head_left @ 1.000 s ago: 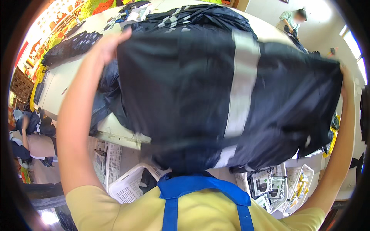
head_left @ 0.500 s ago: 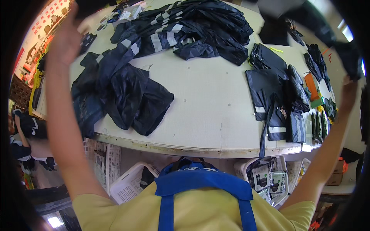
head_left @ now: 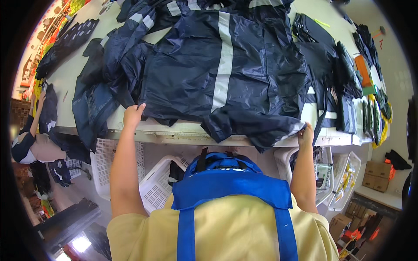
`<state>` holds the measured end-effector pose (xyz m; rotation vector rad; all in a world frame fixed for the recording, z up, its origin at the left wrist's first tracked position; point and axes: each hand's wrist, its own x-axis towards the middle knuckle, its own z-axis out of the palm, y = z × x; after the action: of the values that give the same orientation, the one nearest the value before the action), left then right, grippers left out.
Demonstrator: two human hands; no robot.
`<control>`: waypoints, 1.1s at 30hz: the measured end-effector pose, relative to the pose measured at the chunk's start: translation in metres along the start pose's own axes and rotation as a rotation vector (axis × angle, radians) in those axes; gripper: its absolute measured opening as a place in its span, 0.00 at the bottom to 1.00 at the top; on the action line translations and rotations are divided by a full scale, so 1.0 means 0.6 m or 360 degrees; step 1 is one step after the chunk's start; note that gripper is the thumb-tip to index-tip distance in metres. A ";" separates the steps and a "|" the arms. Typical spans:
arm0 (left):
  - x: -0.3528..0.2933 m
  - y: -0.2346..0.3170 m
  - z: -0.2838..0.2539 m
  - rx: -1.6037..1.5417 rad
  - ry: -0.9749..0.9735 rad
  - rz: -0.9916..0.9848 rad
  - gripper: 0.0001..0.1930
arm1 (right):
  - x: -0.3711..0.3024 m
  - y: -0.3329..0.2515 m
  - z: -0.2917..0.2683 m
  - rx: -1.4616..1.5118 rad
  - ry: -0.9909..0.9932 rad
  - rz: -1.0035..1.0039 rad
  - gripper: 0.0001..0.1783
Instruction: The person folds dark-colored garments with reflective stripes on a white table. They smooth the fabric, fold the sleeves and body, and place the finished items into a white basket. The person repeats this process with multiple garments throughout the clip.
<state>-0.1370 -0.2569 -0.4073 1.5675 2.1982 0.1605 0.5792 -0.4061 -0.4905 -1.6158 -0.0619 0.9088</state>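
Dark garment (head_left: 183, 74) is spread on the counter (head_left: 63, 108) at 12 o'clock, its near edge held in a closed pinch by left hand (head_left: 132, 116) at 10 and right hand (head_left: 306, 135) at 2; bunched folds are probably best smoothed by even pulling.

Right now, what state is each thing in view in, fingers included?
Striped dark garment: spread out, bunched at near right
Left fingers: at its near left corner, grip unclear
Right fingers: pinching its near right edge
Left garment heap: crumpled
Right garment stack: folded
Left white basket: uncovered, dark cloth inside
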 end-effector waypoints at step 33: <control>-0.283 0.515 0.304 -0.1732 -0.0985 0.0078 0.20 | 0.064 -0.218 0.182 -0.1909 -0.1061 -0.1520 0.12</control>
<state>0.2527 -0.3326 -0.4199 0.8556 1.2012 0.6526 0.5991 -0.2610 -0.3953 -1.8535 -1.9659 0.5636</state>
